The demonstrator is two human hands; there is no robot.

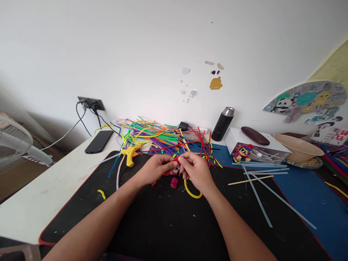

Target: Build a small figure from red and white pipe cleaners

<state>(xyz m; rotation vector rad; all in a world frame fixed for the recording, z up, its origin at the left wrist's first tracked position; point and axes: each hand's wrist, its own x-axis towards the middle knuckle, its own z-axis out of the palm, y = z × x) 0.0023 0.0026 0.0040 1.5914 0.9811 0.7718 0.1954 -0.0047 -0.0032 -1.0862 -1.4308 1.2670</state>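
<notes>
- Red strand [178, 158] is pinched between your two hands, over the black mat [168, 232] and toward the far edge of the tabletop [51, 192].
- Your left hand [159, 169] reaches in with thumb and forefinger brought together on the strand; the other fingers curl behind.
- Your right hand [197, 172] meets it almost tip to tip, its thumb and forefinger also closed on the strand, the remaining fingers bent downward.
- A small figure with a magenta lower part [174, 182] shows just below your fingertips; whether it hangs from your fingers or rests on the mat, you cannot tell from this angle.
- A yellow loop [193, 194] curves out beside your right hand.
- Along the tabletop's far edge, a many-coloured heap of fuzzy stems [160, 137] spreads behind your hands, with a black flask [223, 125] standing to its right.
- A yellow glue gun [131, 154] lies in front of the heap, left of your hands, and a black phone [99, 141] lies near the far left corner.
- Toward the tabletop's right side, a finished-looking colourful figure [243, 153] is propped at a white box [268, 139], near pale strips [258, 197] crossed over the mats and a wooden stick [250, 180].
</notes>
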